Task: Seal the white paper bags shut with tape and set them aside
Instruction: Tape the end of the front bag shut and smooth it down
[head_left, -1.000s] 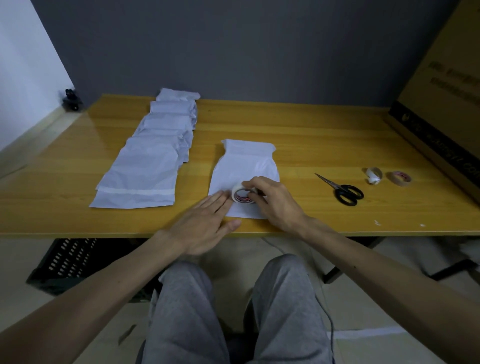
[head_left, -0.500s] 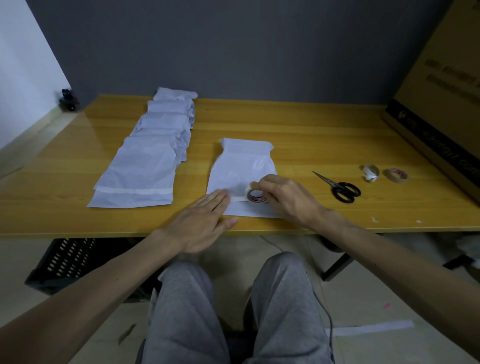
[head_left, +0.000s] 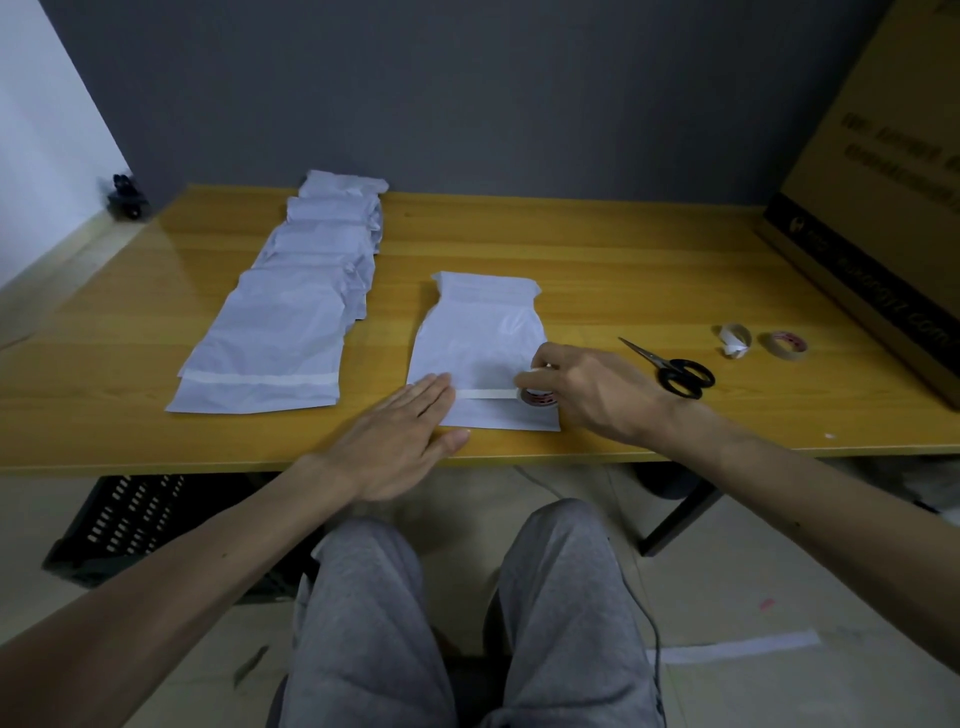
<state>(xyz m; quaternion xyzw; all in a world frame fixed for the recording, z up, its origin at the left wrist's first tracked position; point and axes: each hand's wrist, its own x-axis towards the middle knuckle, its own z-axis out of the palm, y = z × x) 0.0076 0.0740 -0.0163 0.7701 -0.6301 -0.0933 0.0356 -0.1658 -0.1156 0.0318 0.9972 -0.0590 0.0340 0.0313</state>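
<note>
Since the earlier frames, the right hand (head_left: 587, 384) has carried the tape roll (head_left: 537, 399) rightward, nearly to the bag's right edge, leaving a laid strip behind it. On the table (head_left: 623, 249), the row of taped bags (head_left: 291, 332) lies well to the left. The bag in work (head_left: 478, 338) lies flat at the near edge, taped end toward me.

I judge three faults possible:
1. If the left hand (head_left: 400, 447) lifts, the roll's pull drags the light bag sideways and the strip (head_left: 485, 395) wrinkles.
2. If the roll runs past the edge, tape bonds to the table.
3. Reaching for the scissors (head_left: 670, 366), just right of the hand, may slacken the strip.

The left fingers (head_left: 431, 400) lie straight and flat, pressing the bag's left edge at the strip's start. The right fingers curl round the roll, which sits on the bag at its right edge.
</note>
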